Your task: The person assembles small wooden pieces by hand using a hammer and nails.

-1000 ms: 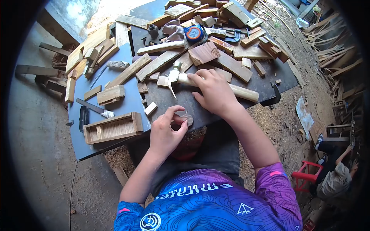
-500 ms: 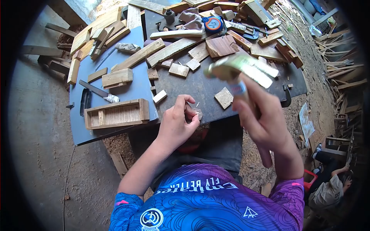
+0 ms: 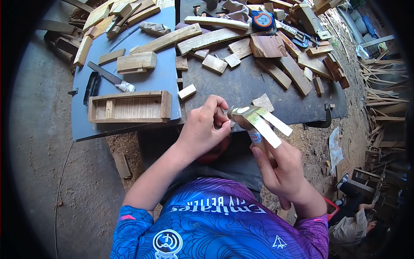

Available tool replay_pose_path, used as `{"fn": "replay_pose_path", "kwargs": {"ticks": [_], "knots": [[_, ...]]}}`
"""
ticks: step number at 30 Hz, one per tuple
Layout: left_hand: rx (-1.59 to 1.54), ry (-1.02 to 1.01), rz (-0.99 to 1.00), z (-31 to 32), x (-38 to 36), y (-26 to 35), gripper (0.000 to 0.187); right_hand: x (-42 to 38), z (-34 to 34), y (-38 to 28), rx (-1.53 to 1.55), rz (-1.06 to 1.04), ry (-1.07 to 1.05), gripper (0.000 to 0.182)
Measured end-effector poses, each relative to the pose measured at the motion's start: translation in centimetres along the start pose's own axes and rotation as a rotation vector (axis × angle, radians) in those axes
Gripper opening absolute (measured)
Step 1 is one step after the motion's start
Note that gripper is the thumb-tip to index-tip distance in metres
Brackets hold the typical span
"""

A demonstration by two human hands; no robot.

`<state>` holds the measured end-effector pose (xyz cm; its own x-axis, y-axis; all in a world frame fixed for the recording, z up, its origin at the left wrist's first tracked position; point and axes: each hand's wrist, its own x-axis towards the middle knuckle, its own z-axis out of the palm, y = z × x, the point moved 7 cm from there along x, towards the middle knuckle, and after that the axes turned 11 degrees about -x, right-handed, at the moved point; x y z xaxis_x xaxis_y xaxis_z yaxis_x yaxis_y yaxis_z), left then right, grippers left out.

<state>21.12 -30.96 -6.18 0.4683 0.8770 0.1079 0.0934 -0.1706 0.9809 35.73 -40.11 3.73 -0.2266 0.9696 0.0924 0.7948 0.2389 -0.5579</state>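
Claw hammer with shiny metal head (image 3: 246, 117) in wrapped right grip (image 3: 280, 168); head just beside left grip (image 3: 200, 129), pinching something hidden.

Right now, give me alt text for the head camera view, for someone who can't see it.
A person's right hand holds a claw hammer, its head close to the left hand at a table's edge. Nearby lie wood blocks, a tape measure and an open wooden box.

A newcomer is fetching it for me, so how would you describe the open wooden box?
Find the blue tabletop, at the person's left. The open wooden box lies by its near edge. Unlike the solid wooden block farther back, it is hollow, with one crosspiece inside.
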Motion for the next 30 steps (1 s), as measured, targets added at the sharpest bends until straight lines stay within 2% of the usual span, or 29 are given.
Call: {"fn": "replay_pose_path", "kwargs": {"ticks": [2, 3, 10, 11, 13, 15, 16, 18, 19, 21, 26, 28, 30], "knots": [[0.000, -0.008, -0.014, 0.1, -0.1, 0.1, 0.035, 0.5, 1.0, 0.5, -0.005, 0.081, -0.083, 0.047], [0.008, -0.020, -0.025, 0.1, 0.0, 0.2, 0.032, 0.5, 0.8, 0.6, -0.024, 0.016, -0.043, 0.047], [0.004, -0.029, -0.064, 0.2, 0.1, 0.3, 0.033, -0.2, -0.1, -0.6, 0.004, -0.004, 0.054, 0.046], [0.021, -0.037, -0.050, 0.2, 0.0, 0.3, 0.035, 0.0, 0.8, -0.2, 0.005, 0.054, -0.034, 0.044], [0.036, -0.044, -0.029, -0.1, 0.0, 0.3, 0.036, 0.0, 1.3, 0.1, 0.001, 0.070, -0.030, 0.042], [0.086, -0.043, -0.032, -0.3, -0.2, 0.2, 0.052, -0.1, 1.4, 0.2, 0.007, 0.071, -0.052, 0.043], [0.084, -0.043, -0.035, -0.3, -0.4, 0.4, 0.052, -0.1, 1.4, 0.3, 0.005, 0.080, -0.058, 0.044], [0.122, -0.027, 0.024, -0.4, -0.5, 1.5, 0.068, -0.1, 1.4, 0.4, 0.001, 0.084, -0.066, 0.044], [0.121, -0.024, 0.023, -0.3, -0.6, 1.4, 0.068, -0.2, 1.4, 0.4, 0.004, 0.078, -0.058, 0.046], [0.342, 0.041, 0.147, -0.3, -1.0, 1.7, 0.080, -0.1, 1.2, 0.4, 0.006, 0.069, -0.054, 0.048], [0.252, 0.060, 0.056, -0.3, -1.3, 0.2, 0.085, -0.3, -0.4, 0.3, 0.053, 0.142, -0.034, 0.050], [0.215, 0.054, -0.003, -0.5, -1.2, 0.1, 0.086, -0.9, -1.9, -1.0, 0.054, 0.049, 0.104, 0.047], [0.210, 0.027, -0.016, -0.4, -0.9, 0.2, 0.086, -1.5, -2.3, -1.9, 0.013, 0.005, 0.112, 0.046]]}}
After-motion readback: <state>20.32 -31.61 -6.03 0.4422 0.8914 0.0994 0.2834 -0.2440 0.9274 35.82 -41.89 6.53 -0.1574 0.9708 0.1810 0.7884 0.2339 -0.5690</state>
